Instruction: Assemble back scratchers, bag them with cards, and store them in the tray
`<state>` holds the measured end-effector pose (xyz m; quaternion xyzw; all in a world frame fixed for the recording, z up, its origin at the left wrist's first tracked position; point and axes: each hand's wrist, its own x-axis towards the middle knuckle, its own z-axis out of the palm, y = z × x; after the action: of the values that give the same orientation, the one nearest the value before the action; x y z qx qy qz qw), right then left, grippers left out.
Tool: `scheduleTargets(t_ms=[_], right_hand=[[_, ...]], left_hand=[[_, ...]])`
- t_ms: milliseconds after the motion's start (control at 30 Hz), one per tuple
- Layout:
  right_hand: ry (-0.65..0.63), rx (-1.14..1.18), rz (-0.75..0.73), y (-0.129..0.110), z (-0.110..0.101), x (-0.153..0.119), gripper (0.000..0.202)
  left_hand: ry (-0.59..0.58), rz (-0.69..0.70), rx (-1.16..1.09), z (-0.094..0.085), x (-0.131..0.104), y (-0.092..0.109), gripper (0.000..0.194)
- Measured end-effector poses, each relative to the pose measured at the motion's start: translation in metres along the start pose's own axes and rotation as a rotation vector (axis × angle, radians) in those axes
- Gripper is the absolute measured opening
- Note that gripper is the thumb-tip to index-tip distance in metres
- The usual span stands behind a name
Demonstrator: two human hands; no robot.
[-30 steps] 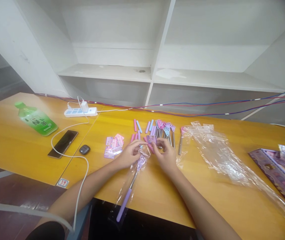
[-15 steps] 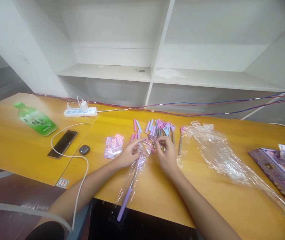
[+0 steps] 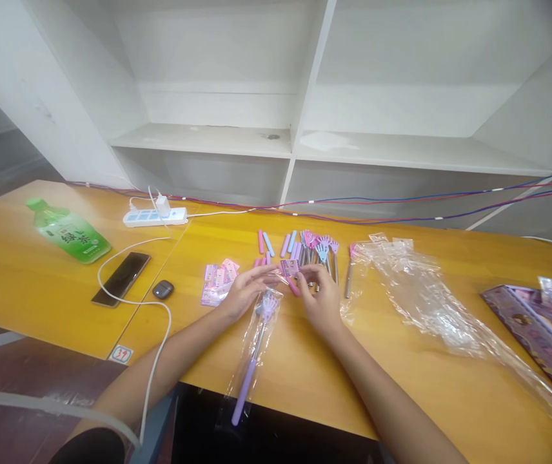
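Observation:
My right hand pinches a small purple printed card between thumb and fingers. Facing it, my left hand reaches its fingers toward the card, with the thumb below, and appears to grip the top of a clear plastic bag. Inside that bag lies a back scratcher with a lilac hand-shaped head, a metal rod and a purple handle; its lower end sticks out past the table edge. Just beyond my hands are several back scratchers with pink, blue and lilac heads. A pile of pink cards is left of my left hand.
Clear plastic bags spread across the right side, near a purple printed box. To the left are a green bottle, a phone, a black earbud case and a power strip. A white cable loops over my left forearm.
The card has shifted slightly left and turned its printed face toward me. My left fingers have straightened, and the bagged back scratcher lies flatter, its head no longer covered by the crumpled bag top.

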<state>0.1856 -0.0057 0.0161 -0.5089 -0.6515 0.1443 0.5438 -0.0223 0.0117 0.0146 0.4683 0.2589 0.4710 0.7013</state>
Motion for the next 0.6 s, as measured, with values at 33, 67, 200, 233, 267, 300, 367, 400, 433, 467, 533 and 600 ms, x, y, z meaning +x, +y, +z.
scheduleTargets(t_ms=[33,67,200,233,267,300,367,400,433,467,533,600], right_hand=[[0.002,0.002,0.001,0.0001,0.0000,0.0001,0.011],[0.000,0.003,0.001,0.0003,0.0001,0.0001,0.012],[-0.023,-0.001,0.013,0.0012,0.0005,0.0002,0.014],[-0.030,0.000,0.018,0.0015,0.0007,0.0002,0.014],[-0.036,0.003,0.022,0.0019,0.0008,0.0002,0.014],[-0.043,0.007,0.023,0.0021,0.0010,0.0002,0.014],[-0.055,0.016,0.019,0.0023,0.0011,0.0004,0.015],[-0.059,0.019,0.015,0.0023,0.0011,0.0005,0.016],[-0.059,0.022,0.009,0.0023,0.0011,0.0006,0.017],[-0.058,0.022,0.002,0.0022,0.0011,0.0007,0.018],[-0.062,0.014,-0.017,0.0024,0.0009,0.0007,0.020],[-0.080,-0.001,-0.035,0.0026,0.0006,0.0005,0.020]], left_hand=[[0.002,0.006,-0.018,0.0009,0.0002,0.0006,0.051],[0.004,0.019,-0.037,0.0017,0.0004,0.0010,0.050],[0.010,0.036,-0.093,0.0030,0.0011,0.0010,0.046],[0.009,0.024,-0.099,0.0028,0.0011,0.0008,0.046],[0.008,0.011,-0.104,0.0025,0.0011,0.0007,0.046],[0.007,-0.001,-0.108,0.0022,0.0010,0.0007,0.046],[0.006,-0.007,-0.115,0.0018,0.0008,0.0007,0.046],[0.006,-0.007,-0.117,0.0017,0.0008,0.0007,0.046],[0.007,-0.009,-0.119,0.0017,0.0008,0.0007,0.046],[0.009,-0.011,-0.122,0.0019,0.0008,0.0008,0.045],[0.017,-0.017,-0.136,0.0024,0.0009,0.0009,0.044],[0.017,-0.022,-0.152,0.0034,0.0010,0.0013,0.044]])
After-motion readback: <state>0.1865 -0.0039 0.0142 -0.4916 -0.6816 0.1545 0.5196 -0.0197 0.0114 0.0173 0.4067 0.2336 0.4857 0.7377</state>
